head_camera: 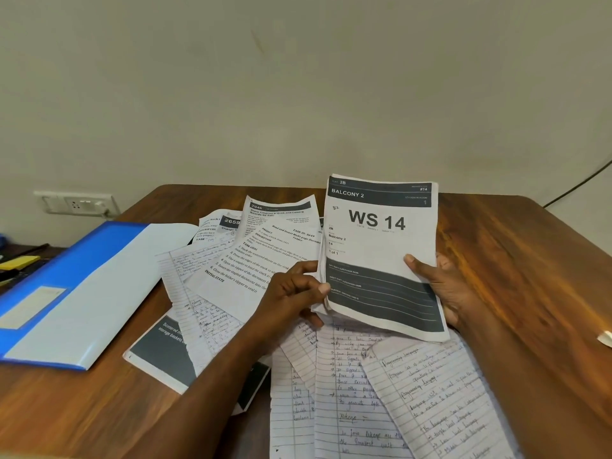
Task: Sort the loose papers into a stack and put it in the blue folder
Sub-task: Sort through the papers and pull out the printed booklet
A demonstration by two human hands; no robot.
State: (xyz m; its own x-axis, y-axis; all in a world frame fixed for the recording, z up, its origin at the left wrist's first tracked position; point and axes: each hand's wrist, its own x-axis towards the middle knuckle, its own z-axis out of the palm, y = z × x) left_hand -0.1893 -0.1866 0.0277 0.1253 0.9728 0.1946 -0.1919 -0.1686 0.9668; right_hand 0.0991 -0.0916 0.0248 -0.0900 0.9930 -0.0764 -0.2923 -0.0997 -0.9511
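A: What lies nearest?
B: Handwritten lined sheets spread over the near edge of the wooden desk, overlapping one another.

A: And the hands?
B: Just above them, both hold a small stack of papers lifted off the desk, tilted, the "WS 14" page on top. The left hand pinches the stack's left edge, thumb and fingers pressed on it. The right hand has its grip closed on the right edge, thumb on the front, fingers behind.

A: Further back?
B: Printed sheets fan out in the middle of the desk, partly under the left hand.

A: The blue folder?
B: Left of them, flat on the desk, well apart from the held stack. Behind it, a wall socket
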